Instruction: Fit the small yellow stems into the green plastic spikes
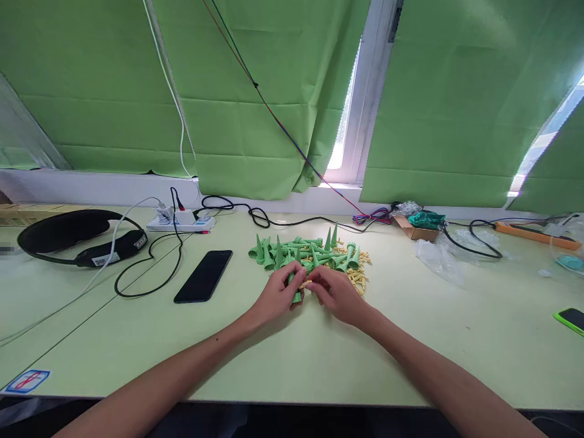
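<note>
Near the middle of the table, my left hand (280, 291) is closed around a green cone-shaped piece (297, 297), its wide end pointing down toward me. My right hand (335, 293) pinches a small yellow piece (306, 284) close to my left fingertips. Just beyond both hands lies a pile of green cones (285, 249), a few of them standing point up. Small yellow pieces (359, 281) are heaped at the right side of that pile.
A black phone (203, 277) lies left of my hands, with a black headband-like device (82, 237) and a power strip (180, 222) farther left. Cables run along the back. At right are a small cardboard box (416, 230), plastic bags (440, 258) and a green-cased phone (572, 319).
</note>
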Demonstrator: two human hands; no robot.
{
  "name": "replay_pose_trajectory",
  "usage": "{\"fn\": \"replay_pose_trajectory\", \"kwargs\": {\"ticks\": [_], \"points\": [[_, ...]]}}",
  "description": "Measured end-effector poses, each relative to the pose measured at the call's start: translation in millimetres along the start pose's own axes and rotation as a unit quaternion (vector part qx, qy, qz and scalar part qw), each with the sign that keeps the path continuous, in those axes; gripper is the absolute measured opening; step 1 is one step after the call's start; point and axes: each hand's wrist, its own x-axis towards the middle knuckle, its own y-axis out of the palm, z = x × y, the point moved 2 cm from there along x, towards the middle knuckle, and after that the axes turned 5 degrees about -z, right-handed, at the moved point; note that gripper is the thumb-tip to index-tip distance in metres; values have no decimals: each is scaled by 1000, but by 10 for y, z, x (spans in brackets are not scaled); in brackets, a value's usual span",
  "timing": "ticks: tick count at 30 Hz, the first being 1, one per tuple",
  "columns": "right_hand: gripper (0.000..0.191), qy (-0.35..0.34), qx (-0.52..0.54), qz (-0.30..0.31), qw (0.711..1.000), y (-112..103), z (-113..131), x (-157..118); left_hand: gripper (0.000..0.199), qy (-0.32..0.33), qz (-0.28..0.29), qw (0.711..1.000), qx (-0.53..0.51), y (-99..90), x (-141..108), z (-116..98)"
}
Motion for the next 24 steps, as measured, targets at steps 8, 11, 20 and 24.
{"fn": "replay_pose_trajectory", "kwargs": {"ticks": [8,11,20,24], "points": [[20,-5,-13,3,1000,9,-15,1,35,12,1,999,30,-4,-4,33],[23,-13,-22,-1,1000,15,-31,-1,35,14,-3,999,32,-3,0,49],[35,-9,-53,7,999,31,-65,-5,38,19,-17,999,48,2,-5,109],[39,12,-61,27,998,47,-93,-8,40,21,-18,998,49,8,-10,121]]}}
